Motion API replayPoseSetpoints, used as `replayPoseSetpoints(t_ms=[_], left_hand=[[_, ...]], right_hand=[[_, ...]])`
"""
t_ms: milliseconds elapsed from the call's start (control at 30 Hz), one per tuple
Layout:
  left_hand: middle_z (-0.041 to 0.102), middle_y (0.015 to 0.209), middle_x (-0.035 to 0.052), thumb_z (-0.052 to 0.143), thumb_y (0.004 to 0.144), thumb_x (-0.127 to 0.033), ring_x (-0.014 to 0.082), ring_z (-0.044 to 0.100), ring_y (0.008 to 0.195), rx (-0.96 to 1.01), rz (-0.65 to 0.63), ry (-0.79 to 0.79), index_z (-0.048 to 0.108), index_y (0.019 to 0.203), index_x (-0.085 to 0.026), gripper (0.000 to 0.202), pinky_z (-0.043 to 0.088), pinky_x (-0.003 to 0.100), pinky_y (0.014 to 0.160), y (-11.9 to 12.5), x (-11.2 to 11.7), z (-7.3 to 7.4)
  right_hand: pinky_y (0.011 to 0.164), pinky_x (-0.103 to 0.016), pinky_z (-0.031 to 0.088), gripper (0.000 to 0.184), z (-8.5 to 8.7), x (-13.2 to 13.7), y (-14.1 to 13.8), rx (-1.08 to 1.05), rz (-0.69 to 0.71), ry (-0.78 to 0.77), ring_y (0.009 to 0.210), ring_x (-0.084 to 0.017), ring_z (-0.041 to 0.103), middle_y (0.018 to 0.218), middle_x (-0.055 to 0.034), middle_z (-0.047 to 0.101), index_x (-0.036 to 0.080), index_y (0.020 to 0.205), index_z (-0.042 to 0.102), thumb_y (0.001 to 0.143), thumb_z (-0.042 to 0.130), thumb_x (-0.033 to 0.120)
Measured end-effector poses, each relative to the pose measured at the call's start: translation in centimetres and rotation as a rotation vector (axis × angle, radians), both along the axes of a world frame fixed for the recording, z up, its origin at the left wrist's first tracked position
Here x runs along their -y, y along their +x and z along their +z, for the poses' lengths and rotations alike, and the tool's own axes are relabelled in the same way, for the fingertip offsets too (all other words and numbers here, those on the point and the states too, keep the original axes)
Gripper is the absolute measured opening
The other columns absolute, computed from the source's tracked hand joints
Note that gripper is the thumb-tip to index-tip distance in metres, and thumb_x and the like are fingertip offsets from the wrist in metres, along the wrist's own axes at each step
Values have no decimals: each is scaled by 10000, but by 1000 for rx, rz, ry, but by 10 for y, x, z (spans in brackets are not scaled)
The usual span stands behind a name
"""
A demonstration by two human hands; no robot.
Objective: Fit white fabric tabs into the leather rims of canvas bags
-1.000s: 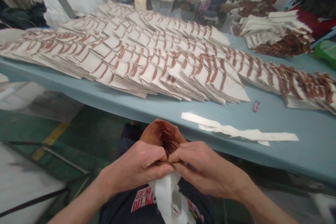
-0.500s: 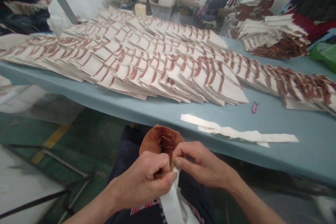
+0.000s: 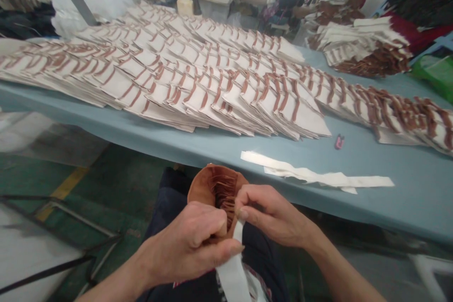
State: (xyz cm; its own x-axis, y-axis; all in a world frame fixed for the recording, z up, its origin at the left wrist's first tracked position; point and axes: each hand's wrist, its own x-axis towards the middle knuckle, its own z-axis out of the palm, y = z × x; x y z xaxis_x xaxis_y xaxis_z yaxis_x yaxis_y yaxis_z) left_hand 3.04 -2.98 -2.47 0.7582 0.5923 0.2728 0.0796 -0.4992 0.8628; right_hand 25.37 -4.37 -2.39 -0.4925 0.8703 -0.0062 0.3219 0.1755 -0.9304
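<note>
A brown gathered fabric piece (image 3: 203, 186), with folded pleats showing inside its curve, lies over my lap just below the table edge. My left hand (image 3: 191, 243) is closed, its thumb pressing a white fabric strip (image 3: 233, 276) that hangs down toward my body. Against the right edge of the brown piece, my right hand (image 3: 271, 214) pinches the top end of that strip between thumb and forefinger. The fingers of both hands partly cover where strip and brown fabric meet.
Overlapping rows of white fabric pieces with brown bands (image 3: 198, 89) spread over the blue table (image 3: 399, 217). Loose white strips (image 3: 311, 174) and small pink thread snips (image 3: 339, 141) lie nearer me. A stack of brown and white fabric (image 3: 364, 47) stands at the back right.
My hands have spread slightly apart, and more of the brown pleats and the strip's upper end show between them. The view has shifted slightly.
</note>
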Motion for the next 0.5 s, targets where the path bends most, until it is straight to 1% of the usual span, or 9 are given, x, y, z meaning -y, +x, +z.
replayPoseSetpoints(t_ms=[67, 133, 267, 367, 433, 500], left_hand=[[306, 613, -91, 595, 1011, -258, 76, 311, 522, 64, 11, -49, 325, 691, -208, 422, 235, 237, 524, -1, 0, 3], [348, 630, -86, 558, 1039, -275, 77, 347, 540, 77, 18, -91, 370, 713, -206, 383, 265, 226, 540, -3, 0, 4], [479, 720, -64, 465, 1070, -220, 90, 460, 642, -39, -34, -133, 470, 818, -209, 252, 333, 209, 626, -13, 2, 5], [492, 724, -63, 467, 1071, -230, 92, 471, 661, -61, -58, -145, 465, 809, -207, 263, 341, 206, 656, -21, 2, 4], [485, 711, -67, 478, 1073, -260, 90, 459, 647, -40, -44, -158, 470, 796, -205, 283, 339, 203, 655, -24, 1, 2], [481, 705, -70, 490, 1074, -293, 88, 452, 638, -13, -19, -188, 486, 791, -204, 297, 340, 198, 650, -25, -1, 0]], right_hand=[[639, -240, 373, 463, 2, -1, -1, -29, -2, -9, 659, -123, 487, 729, 11, 578, 173, 776, 596, 1044, 506, 540], [633, -240, 369, 491, 2, -3, -1, -53, -7, -18, 656, -121, 475, 722, 13, 564, 171, 768, 593, 1041, 497, 567], [602, -232, 356, 498, -3, -3, 2, -89, -9, -83, 631, -113, 445, 703, 22, 537, 166, 761, 590, 1026, 526, 582], [601, -230, 371, 514, 0, -2, 2, -92, 14, -128, 631, -114, 467, 707, 20, 554, 162, 793, 614, 1006, 541, 625], [647, -244, 401, 556, 7, -2, 0, -68, 32, -84, 672, -127, 523, 764, -2, 613, 158, 881, 651, 1003, 494, 678], [701, -266, 416, 622, 14, -2, -5, -54, 57, 21, 729, -144, 568, 836, -29, 663, 160, 948, 669, 1008, 412, 724]])
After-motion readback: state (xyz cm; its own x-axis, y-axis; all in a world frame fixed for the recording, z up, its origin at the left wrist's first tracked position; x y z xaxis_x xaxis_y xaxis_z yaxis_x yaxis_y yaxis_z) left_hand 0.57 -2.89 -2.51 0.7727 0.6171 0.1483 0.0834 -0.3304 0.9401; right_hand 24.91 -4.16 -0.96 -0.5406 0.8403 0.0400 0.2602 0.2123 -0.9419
